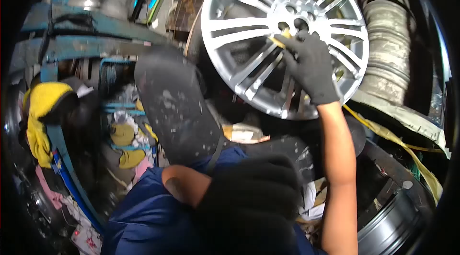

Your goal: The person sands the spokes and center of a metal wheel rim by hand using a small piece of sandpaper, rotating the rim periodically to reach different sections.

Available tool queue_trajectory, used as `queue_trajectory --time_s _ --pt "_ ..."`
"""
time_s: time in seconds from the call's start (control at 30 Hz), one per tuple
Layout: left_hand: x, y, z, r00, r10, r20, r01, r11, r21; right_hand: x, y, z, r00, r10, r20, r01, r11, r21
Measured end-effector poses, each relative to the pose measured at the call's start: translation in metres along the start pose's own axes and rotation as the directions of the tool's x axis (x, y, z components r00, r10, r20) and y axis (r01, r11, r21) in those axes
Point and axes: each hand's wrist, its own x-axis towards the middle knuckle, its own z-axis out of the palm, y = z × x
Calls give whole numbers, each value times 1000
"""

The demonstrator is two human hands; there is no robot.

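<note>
A silver multi-spoke wheel rim [239, 25] fills the upper middle of the head view. My right hand [311, 66], in a dark glove, reaches over the lower spokes near the hub. Between its fingers is a small yellow pad [281, 38], which lies against the metal beside the hub holes. My left hand [251, 202], in a black glove, is close to the camera at the bottom middle, away from the rim. It is dark and blurred, and its fingers look curled, but what it holds, if anything, is hidden.
A blue metal frame [76, 46] stands at the left with a yellow cloth [48, 99] on it. Stacked rims [388, 39] are at the right, and another rim [393, 226] lies lower right. A dark knee pad [175, 106] covers my leg beside the wheel.
</note>
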Motion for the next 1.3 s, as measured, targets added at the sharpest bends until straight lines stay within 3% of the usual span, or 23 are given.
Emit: queue_trajectory --time_s 0.2,0.3,0.37,0.43,0.47,0.57,0.63,0.7,0.77,0.8,0.83,0.87,0.9,0.97,1.03,1.07,1.1,1.13,1.17,1.2,1.23,1.3 --pt "5 -8 16 998 63 -26 -63 998 6 -6 -12 0 999 9 50 -11 999 33" --pt "5 -8 12 999 9 -31 -10 1000 -28 -13 2 4 999 -3 35 -5 972 233" --pt "2 -8 10 999 -25 -39 23 999 -50 -18 2 0 1000 -21 -12 22 997 76" --pt "2 -11 9 999 -26 -32 24 997 -71 -13 -5 1 998 43 49 -50 986 157" --pt "2 -12 9 1000 -19 -7 19 997 -82 -13 -8 -3 996 54 66 -71 955 288" --pt "7 -15 7 992 -40 119 51 994 -92 -6 -20 3 986 150 67 -163 944 285" --pt "12 -12 -8 948 -160 276 185 981 -66 -4 -29 -5 951 286 115 -309 884 351" --pt "13 -13 -29 819 -378 431 378 921 90 0 -17 -2 902 305 306 -420 785 456" --pt "11 -28 -51 642 -617 455 502 787 359 -1 -21 -7 930 208 302 -367 527 766" --pt "4 -44 -52 584 -717 380 500 687 527 0 -20 -8 871 196 451 -490 285 824" --pt "-2 -60 -53 513 -805 297 477 555 681 -4 -7 10 858 160 489 -511 164 844" --pt "-7 -72 -54 434 -876 209 436 407 803 -5 -7 7 847 152 509 -524 88 847" --pt "-15 -81 -56 272 -959 77 366 177 914 -4 -11 5 839 142 525 -532 12 846" --pt "-48 -114 -71 76 -997 13 303 35 952 -4 -16 11 875 160 457 -429 -182 885" --pt "-87 -138 -98 78 -997 27 356 53 933 1 -17 2 846 213 488 -466 -149 872" --pt "-95 -135 -103 149 -987 55 220 87 972 4 -10 3 835 235 498 -499 -61 865" --pt "-103 -136 -102 164 -982 -96 215 -59 975 2 -5 4 818 255 516 -539 23 842" --pt "-105 -138 -101 203 -976 -74 158 -42 987 1 -5 3 879 306 366 -469 417 778" --pt "-106 -140 -102 239 -969 -57 92 -35 995 3 -6 0 940 277 201 -342 747 570" --pt "-103 -142 -104 203 -975 -88 100 -69 993 8 -7 -3 984 171 53 -179 952 250" --pt "-95 -137 -103 165 -979 -120 110 -103 989 9 -13 -9 977 196 80 -208 958 196" --pt "-85 -131 -104 118 -975 -187 134 -171 976 4 -20 -5 980 173 101 -195 938 285"
